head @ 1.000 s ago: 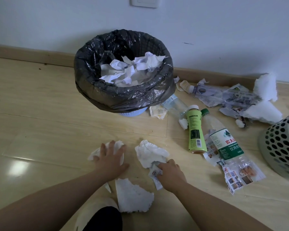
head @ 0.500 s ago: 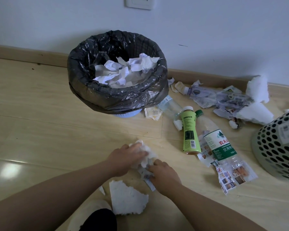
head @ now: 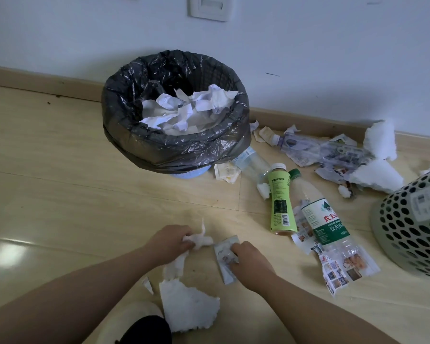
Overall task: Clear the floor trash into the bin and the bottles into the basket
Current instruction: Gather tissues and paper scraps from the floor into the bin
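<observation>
The basket [head: 412, 227] is cut off at the right edge. Only its holed side w/ a label shows, and I can't see inside. A clear bottle [head: 252, 161] lies half hidden behind the bin [head: 174, 150], whose black bag covers all but a bit of its blue base. The bin is approx. half full of crumpled paper [head: 189, 110].

The left hand [head: 170, 240] has its fingers curled round a white tissue wad [head: 201, 238], fingertips tucked out of sight. The right hand [head: 250, 256] pinches a small silvery packet [head: 225, 259], its print too blurry to read. Both hands are low in front of the bin, and I can't tell if the packet touches the floor.

A torn white sheet [head: 189, 309] lies between the arms. To the right, a green bottle [head: 282, 202] and a water bottle [head: 320, 219] lie side by side, the latter on printed scraps [head: 340, 269]. Torn paper [head: 333, 152] and white fluffy lumps [head: 380, 140] sit along the wall, between the bin and the basket.
</observation>
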The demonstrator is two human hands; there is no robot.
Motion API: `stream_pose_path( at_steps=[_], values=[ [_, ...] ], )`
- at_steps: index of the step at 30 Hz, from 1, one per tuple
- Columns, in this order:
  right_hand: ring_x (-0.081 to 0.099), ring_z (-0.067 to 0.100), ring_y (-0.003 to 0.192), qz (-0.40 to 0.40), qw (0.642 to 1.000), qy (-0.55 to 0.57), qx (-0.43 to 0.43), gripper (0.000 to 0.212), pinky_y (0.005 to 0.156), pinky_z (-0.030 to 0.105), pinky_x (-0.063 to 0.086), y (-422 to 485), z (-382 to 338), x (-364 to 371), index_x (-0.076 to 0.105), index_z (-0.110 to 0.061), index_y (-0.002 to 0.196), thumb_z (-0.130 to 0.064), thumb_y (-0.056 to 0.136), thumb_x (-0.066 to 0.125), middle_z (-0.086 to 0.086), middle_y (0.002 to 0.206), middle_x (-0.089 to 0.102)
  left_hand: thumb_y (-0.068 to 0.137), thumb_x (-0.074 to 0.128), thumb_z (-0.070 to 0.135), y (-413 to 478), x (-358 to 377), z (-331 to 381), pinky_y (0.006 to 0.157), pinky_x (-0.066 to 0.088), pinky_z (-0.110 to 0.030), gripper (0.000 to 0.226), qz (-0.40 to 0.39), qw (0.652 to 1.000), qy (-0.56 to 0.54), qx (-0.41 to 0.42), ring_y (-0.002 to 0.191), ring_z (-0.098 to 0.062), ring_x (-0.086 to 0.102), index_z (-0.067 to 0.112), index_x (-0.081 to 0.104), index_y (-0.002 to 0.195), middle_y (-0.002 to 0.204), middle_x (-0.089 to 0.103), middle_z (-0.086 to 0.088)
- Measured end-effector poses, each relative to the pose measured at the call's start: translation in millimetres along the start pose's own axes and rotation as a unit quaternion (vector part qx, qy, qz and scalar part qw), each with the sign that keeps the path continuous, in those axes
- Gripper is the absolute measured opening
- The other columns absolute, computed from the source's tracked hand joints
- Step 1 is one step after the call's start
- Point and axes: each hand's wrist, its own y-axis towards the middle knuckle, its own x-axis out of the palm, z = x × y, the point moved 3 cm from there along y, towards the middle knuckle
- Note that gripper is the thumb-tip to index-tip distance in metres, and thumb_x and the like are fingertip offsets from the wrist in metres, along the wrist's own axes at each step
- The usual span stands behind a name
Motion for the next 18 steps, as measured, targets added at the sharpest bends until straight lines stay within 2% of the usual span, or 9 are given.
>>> stream_pose_path(
  at_steps=[3,6,9,11,13,16,18],
  values=[
    [0.053,0.026,0.100,0.009,0.999,0.040,0.013,0.006,0.072,0.026,0.036,1,-2,-5,0.047,-0.017,0.098,-0.016,0.093,0.044,0.012,0.117,0.051,0.095,0.050,0.030,-3,-10,3,0.052,0.025,-0.016,0.038,0.039,0.998,-0.034,-0.022,0.057,-0.005,0.035,0.022,0.035,0.061,0.061,0.037,0.006],
    [0.054,0.024,0.098,0.025,0.996,0.088,0.023,0.014,0.073,0.027,0.041,4,-9,-17,0.052,-0.012,0.102,-0.015,0.090,0.045,0.011,0.114,0.056,0.094,0.052,0.028,-6,-31,14,0.051,0.024,-0.017,0.043,0.085,0.995,-0.053,-0.028,0.055,-0.004,0.034,0.023,0.030,0.057,0.057,0.036,0.005],
    [0.057,0.025,0.096,0.053,0.987,0.150,0.036,0.021,0.076,0.031,0.047,5,-17,-39,0.053,-0.011,0.107,-0.017,0.088,0.048,0.010,0.110,0.060,0.093,0.054,0.029,-11,-58,29,0.056,0.025,-0.031,0.044,0.116,0.991,-0.063,-0.024,0.058,-0.014,0.036,0.025,0.030,0.056,0.056,0.037,0.003],
    [0.059,0.025,0.091,0.077,0.980,0.181,0.042,0.024,0.071,0.031,0.048,2,-20,-61,0.053,-0.013,0.111,-0.017,0.088,0.050,0.010,0.107,0.061,0.092,0.055,0.030,-14,-81,44,0.058,0.025,-0.030,0.044,0.130,0.990,-0.060,-0.007,0.060,-0.016,0.037,0.023,0.031,0.056,0.054,0.036,0.002],
    [0.060,0.024,0.086,0.097,0.974,0.201,0.037,0.022,0.065,0.028,0.048,0,-24,-84,0.053,-0.014,0.109,-0.018,0.088,0.050,0.009,0.101,0.062,0.091,0.056,0.032,-18,-106,62,0.058,0.025,-0.030,0.042,0.139,0.989,-0.041,0.017,0.055,-0.009,0.037,0.022,0.034,0.057,0.053,0.037,0.004],
    [0.051,0.017,0.069,0.137,0.971,0.197,0.013,0.009,0.054,0.025,0.039,-8,-32,-129,0.054,-0.013,0.093,-0.018,0.087,0.052,0.003,0.080,0.055,0.091,0.055,0.037,-22,-151,88,0.054,0.029,-0.024,0.029,0.164,0.985,-0.032,0.042,0.053,-0.003,0.040,0.016,0.054,0.071,0.054,0.043,0.007],
    [0.044,0.015,0.062,0.174,0.961,0.214,0.006,0.010,0.054,0.026,0.035,-13,-37,-161,0.052,-0.009,0.084,-0.019,0.087,0.052,0.001,0.068,0.048,0.092,0.053,0.038,-20,-184,103,0.052,0.028,-0.024,0.035,0.178,0.983,-0.027,0.043,0.054,-0.008,0.041,0.005,0.061,0.083,0.058,0.045,0.005]
  ],
)
